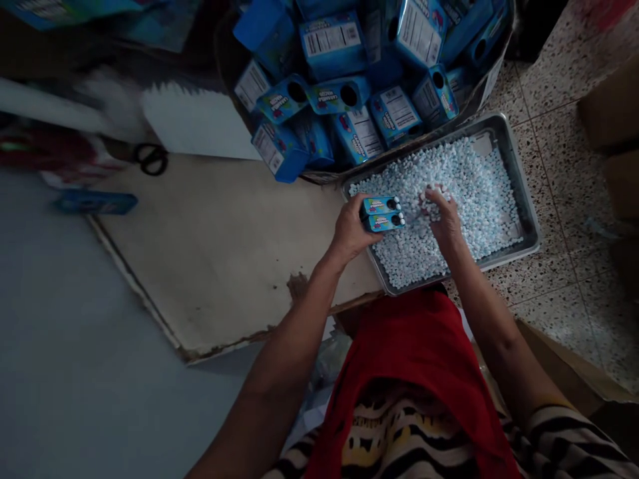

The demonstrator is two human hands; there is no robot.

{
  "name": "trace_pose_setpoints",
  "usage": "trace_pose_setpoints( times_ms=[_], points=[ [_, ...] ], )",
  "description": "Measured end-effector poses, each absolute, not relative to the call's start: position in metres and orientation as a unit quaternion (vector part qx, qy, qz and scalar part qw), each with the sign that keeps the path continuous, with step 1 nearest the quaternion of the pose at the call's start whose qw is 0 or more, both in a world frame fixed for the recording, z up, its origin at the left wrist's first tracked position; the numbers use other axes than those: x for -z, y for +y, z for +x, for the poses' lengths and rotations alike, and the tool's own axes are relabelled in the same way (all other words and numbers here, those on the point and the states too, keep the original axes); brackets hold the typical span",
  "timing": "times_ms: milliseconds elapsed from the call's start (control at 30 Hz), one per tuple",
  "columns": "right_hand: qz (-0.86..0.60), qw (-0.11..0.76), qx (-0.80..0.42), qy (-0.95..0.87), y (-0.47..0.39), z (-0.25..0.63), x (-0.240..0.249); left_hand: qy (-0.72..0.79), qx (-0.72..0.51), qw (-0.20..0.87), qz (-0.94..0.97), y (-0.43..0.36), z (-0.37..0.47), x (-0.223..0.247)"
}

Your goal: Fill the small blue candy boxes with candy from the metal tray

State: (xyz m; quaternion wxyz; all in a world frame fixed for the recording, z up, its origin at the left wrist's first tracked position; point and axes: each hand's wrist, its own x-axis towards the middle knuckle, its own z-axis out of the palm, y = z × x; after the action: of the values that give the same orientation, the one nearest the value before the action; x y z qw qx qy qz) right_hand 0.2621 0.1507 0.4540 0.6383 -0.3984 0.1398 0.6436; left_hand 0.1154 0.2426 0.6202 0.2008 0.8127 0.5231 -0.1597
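From where I stand, the left hand (349, 229) has its grip closed around two small blue boxes (379, 214), side by side, over the near-left part of a metal tray (524, 193). Their round dark holes face up, and a few pale pellets (474, 199) show at the ends beside the holes. How full the boxes are inside, I can't tell.

The right hand (446, 223) is in the tray, thumb and fingers curled around a small cluster of pellets, just beside the boxes but apart from them. Pellets spread over most of the tray, thinning at the far-right corner and along the right side, where bare metal shows.

Beyond the tray, a big container (319, 177) holds a jumbled heap of printed blue cartons (332, 43). Several holes there look dark, with no pellets visible at them; whether those cartons hold any, I can't say.

On the worktop (239, 233), near its far-left end, lie dark-handled scissors (150, 159) beside a white jagged sheet (200, 123). Another blue box (97, 202) lies at the left edge.
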Motion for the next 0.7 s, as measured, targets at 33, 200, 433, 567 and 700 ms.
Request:
trace_pose_setpoints(
  times_ms=[33,200,433,567,700],
  points=[
    [-0.334,0.658,-0.653,0.170,0.151,0.266,-0.468,0.520,0.164,0.195,0.815,0.241,0.118,-0.619],
    [-0.299,0.737,-0.597,0.102,0.154,0.280,-0.522,0.517,0.182,0.172,0.819,0.234,0.126,-0.613],
    [-0.389,0.756,-0.525,-0.043,0.162,0.277,-0.545,0.537,0.153,0.182,0.809,0.228,0.135,-0.613],
    [-0.433,0.745,-0.495,-0.112,0.147,0.280,-0.529,0.493,0.086,0.204,0.841,0.232,0.129,-0.611],
    [-0.619,0.593,-0.474,-0.200,0.113,0.281,-0.480,0.494,0.016,0.279,0.823,0.239,0.110,-0.609]
  ],
)
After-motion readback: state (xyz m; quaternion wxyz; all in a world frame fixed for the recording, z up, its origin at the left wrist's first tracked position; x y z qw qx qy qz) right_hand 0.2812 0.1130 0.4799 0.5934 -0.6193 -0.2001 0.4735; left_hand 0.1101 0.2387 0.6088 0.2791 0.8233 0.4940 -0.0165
